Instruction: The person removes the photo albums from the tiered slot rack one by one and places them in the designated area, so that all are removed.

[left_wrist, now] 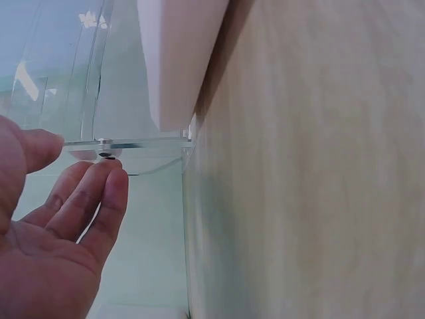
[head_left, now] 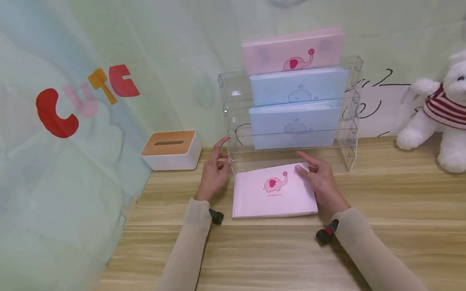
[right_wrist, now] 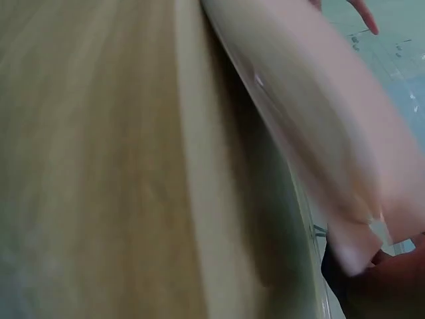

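A pink book (head_left: 274, 206) with a red-eared elephant on its cover lies in front of a clear acrylic rack (head_left: 232, 151). My right hand (head_left: 323, 182) grips its upper right corner, thumb on the cover and fingers behind. In the right wrist view the book (right_wrist: 372, 119) tilts up from the wood, its lower side bowed. My left hand (head_left: 215, 174) holds the rack's left side near the front; in the left wrist view, thumb and curled fingers sit on either side of the clear panel (left_wrist: 153, 142). Two blue whale books (head_left: 296, 130) and another pink elephant book (head_left: 264, 59) stand in the rack's slots.
On the left, a white tissue box (head_left: 174, 161) with a wooden lid stands by the curtain. A white teddy bear (head_left: 456, 145) in a striped sweater sits at the right back. The wooden table (head_left: 265, 262) runs up to a patterned cloth behind the rack.
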`<action>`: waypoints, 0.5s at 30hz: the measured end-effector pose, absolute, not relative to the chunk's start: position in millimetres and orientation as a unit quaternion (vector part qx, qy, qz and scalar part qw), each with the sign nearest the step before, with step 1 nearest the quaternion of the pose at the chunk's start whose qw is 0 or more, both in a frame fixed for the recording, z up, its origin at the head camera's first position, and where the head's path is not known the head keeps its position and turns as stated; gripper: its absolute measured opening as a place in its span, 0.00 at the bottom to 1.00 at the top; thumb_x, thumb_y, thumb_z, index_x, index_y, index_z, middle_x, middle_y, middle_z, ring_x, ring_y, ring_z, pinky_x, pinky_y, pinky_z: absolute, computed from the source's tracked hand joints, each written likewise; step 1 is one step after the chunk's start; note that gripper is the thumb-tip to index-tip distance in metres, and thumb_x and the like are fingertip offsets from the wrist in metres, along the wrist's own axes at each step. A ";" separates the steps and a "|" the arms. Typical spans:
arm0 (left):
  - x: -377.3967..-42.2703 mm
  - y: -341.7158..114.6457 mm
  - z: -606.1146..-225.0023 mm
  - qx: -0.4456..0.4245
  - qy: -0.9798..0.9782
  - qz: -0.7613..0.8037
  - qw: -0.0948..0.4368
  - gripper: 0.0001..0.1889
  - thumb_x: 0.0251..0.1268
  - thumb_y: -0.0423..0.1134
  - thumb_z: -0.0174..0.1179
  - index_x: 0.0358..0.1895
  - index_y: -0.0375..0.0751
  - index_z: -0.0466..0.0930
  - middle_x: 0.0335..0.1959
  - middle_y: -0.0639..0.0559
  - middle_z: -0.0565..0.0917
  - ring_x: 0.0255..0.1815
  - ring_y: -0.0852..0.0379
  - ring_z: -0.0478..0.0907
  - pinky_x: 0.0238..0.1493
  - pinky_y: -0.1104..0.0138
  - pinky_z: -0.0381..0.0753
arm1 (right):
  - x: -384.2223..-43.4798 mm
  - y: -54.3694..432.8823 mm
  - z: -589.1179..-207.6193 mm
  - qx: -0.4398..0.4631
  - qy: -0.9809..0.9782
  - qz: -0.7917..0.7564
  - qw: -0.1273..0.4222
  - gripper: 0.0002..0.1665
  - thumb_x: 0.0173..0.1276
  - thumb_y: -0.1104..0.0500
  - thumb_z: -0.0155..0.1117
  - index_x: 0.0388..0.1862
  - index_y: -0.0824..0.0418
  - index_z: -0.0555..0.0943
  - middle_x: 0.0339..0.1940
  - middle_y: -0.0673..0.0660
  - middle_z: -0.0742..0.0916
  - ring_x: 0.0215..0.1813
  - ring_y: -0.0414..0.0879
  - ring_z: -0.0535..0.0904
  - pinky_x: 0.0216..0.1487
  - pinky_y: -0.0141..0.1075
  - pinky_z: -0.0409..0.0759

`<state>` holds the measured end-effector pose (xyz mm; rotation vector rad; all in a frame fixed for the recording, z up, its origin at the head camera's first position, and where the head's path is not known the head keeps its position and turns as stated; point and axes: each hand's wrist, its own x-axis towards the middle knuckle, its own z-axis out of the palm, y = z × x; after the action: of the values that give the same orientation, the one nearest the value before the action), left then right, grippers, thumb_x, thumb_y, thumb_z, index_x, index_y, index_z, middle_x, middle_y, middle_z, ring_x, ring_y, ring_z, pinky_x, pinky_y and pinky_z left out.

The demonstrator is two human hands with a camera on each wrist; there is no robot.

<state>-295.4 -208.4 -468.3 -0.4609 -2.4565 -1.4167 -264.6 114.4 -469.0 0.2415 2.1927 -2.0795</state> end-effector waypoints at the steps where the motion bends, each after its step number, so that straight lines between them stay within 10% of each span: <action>1: -295.2 -208.4 -468.0 -0.159 -0.846 -0.491 0.133 0.40 0.78 0.27 0.57 0.84 0.68 0.60 0.54 0.29 0.85 0.26 0.32 0.86 0.27 0.70 0.74 | -263.8 114.7 -469.3 0.076 0.727 -0.680 0.057 0.33 0.80 0.62 0.66 0.80 0.45 0.74 0.87 0.59 0.70 0.61 0.51 0.82 0.46 0.27 0.86; 8: -295.6 -208.9 -468.9 -0.163 -0.847 -0.488 0.134 0.40 0.78 0.27 0.57 0.84 0.70 0.60 0.54 0.28 0.86 0.24 0.34 0.83 0.27 0.70 0.74 | -260.4 122.3 -468.9 0.026 0.766 -0.637 0.087 0.37 0.82 0.59 0.62 0.86 0.42 0.65 0.91 0.60 0.61 0.84 0.65 0.65 0.80 0.55 0.72; 15: -295.6 -208.6 -468.8 -0.155 -0.847 -0.492 0.129 0.40 0.79 0.28 0.57 0.84 0.70 0.60 0.54 0.30 0.86 0.24 0.34 0.83 0.26 0.70 0.74 | -257.3 141.3 -465.4 -0.025 0.840 -0.537 0.076 0.39 0.83 0.50 0.60 0.88 0.38 0.59 0.81 0.73 0.73 0.79 0.72 0.72 0.77 0.65 0.72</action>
<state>-295.6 -208.6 -468.8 -0.4497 -2.4621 -1.4314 -257.3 141.3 -465.4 -0.0755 2.5178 -1.6097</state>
